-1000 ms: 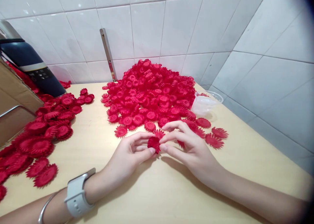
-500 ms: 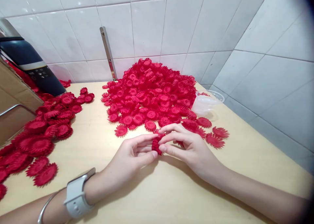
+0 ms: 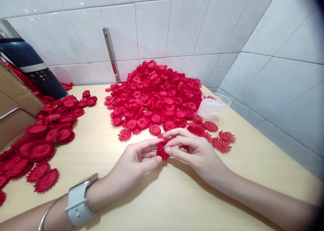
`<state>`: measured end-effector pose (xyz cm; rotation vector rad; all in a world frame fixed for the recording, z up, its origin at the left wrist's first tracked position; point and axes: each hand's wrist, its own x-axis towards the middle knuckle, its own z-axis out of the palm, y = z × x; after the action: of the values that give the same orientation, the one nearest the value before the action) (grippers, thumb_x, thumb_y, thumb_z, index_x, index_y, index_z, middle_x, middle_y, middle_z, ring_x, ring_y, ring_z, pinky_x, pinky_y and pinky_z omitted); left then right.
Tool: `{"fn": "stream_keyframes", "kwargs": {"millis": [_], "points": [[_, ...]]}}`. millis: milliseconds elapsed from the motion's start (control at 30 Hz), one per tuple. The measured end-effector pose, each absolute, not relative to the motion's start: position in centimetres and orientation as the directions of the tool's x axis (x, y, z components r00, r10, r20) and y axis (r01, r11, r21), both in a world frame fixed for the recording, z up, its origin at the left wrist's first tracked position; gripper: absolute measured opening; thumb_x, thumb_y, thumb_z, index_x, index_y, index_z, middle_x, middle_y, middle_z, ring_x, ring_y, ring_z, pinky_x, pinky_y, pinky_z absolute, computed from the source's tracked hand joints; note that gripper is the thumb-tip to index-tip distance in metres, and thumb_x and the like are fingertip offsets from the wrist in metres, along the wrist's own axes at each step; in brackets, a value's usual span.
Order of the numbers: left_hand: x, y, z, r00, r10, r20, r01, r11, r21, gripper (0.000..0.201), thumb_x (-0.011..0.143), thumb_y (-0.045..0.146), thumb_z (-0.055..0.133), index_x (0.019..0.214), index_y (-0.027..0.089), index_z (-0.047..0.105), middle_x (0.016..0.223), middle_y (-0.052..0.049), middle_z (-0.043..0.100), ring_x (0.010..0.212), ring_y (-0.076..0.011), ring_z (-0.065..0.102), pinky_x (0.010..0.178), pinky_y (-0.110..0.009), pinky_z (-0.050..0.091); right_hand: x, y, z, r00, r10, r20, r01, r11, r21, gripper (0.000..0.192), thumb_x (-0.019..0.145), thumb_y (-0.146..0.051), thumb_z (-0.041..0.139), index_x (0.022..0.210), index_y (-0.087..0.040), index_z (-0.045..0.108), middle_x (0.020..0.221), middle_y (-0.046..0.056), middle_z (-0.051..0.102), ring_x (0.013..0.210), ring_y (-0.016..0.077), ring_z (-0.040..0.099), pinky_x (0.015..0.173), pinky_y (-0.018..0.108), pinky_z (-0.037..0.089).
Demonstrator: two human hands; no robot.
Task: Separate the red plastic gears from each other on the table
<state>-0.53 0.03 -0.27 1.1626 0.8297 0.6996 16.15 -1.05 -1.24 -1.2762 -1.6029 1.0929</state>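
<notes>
Between my two hands, just above the table, is a small red fringed flower piece [image 3: 162, 151], seen edge-on and partly covered by fingers. My left hand [image 3: 141, 158] grips its left side between the thumb and fingers. From the right, the fingertips and thumb of my right hand [image 3: 194, 150] pinch the same piece. Right behind my hands rises a large heap of red fringed flower discs [image 3: 154, 96]. A few loose discs [image 3: 222, 145] lie to the right of my right hand.
A second spread of red discs [image 3: 40, 150] covers the left side, beside a cardboard box [image 3: 17, 102]. A dark blue bottle [image 3: 32, 65] leans there. A clear plastic cup [image 3: 212, 106] lies right of the heap. A metal strip [image 3: 110, 53] stands against the tiled wall [image 3: 152, 25].
Hardly anything differs. Both hands stay on the red flower piece, with only a very slight shift of the fingers.
</notes>
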Motion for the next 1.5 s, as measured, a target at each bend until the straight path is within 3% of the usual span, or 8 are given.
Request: {"fn": "stream_keyframes", "kwargs": {"millis": [700, 900, 1167, 1333, 1500], "points": [[-0.5, 0.1, -0.4, 0.537, 0.823, -0.184, -0.097, 0.277, 0.956, 0.029, 0.070, 0.008, 0.063, 0.096, 0.021, 0.064, 0.096, -0.001, 0.069, 0.092, -0.0133, 0.061, 0.079, -0.019, 0.047, 16.2, -1.0, -1.4, -0.173, 0.978, 0.118, 0.323, 0.170, -0.931, 0.009, 0.072, -0.022, 0.059, 0.069, -0.020, 0.066, 0.100, 0.005, 0.054, 0.093, 0.0205, 0.052, 0.081, 0.035, 0.041], [-0.4, 0.1, -0.5, 0.560, 0.810, -0.172, -0.120, 0.285, 0.951, 0.029, 0.071, 0.009, 0.063, 0.096, 0.023, 0.064, 0.094, 0.000, 0.069, 0.090, -0.0120, 0.061, 0.078, -0.018, 0.047, 16.1, -1.3, -1.6, -0.214, 0.960, 0.180, 0.338, 0.245, -0.909, 0.009, 0.074, -0.018, 0.056, 0.070, -0.020, 0.065, 0.100, 0.005, 0.052, 0.094, 0.0193, 0.052, 0.085, 0.036, 0.040], [-0.4, -0.1, -0.4, 0.564, 0.805, -0.183, -0.060, 0.261, 0.964, 0.032, 0.071, 0.012, 0.062, 0.102, 0.020, 0.062, 0.092, -0.002, 0.068, 0.084, -0.0128, 0.062, 0.077, -0.022, 0.047, 16.0, -1.8, -1.4, -0.308, 0.888, 0.342, 0.413, 0.449, -0.792, 0.013, 0.069, -0.007, 0.054, 0.065, -0.018, 0.060, 0.100, 0.007, 0.049, 0.096, 0.0211, 0.047, 0.084, 0.036, 0.038], [-0.3, -0.1, -0.4, 0.554, 0.805, -0.214, -0.018, 0.268, 0.963, 0.025, 0.071, 0.010, 0.059, 0.094, 0.016, 0.065, 0.083, -0.004, 0.069, 0.075, -0.0130, 0.062, 0.071, -0.023, 0.048, 16.2, -1.9, -1.2, -0.317, 0.922, 0.222, 0.312, 0.322, -0.894, 0.013, 0.066, -0.006, 0.053, 0.062, -0.018, 0.057, 0.099, 0.005, 0.046, 0.096, 0.0210, 0.046, 0.081, 0.036, 0.040], [-0.3, 0.2, -0.4, 0.456, 0.851, -0.260, -0.038, 0.311, 0.950, 0.015, 0.067, 0.006, 0.055, 0.075, 0.013, 0.066, 0.070, -0.003, 0.067, 0.063, -0.0114, 0.060, 0.064, -0.023, 0.048, 16.3, -1.0, -1.6, -0.286, 0.946, 0.151, 0.159, 0.202, -0.966, 0.009, 0.065, -0.010, 0.054, 0.059, -0.017, 0.056, 0.096, 0.006, 0.046, 0.090, 0.0201, 0.049, 0.072, 0.032, 0.042]]}}
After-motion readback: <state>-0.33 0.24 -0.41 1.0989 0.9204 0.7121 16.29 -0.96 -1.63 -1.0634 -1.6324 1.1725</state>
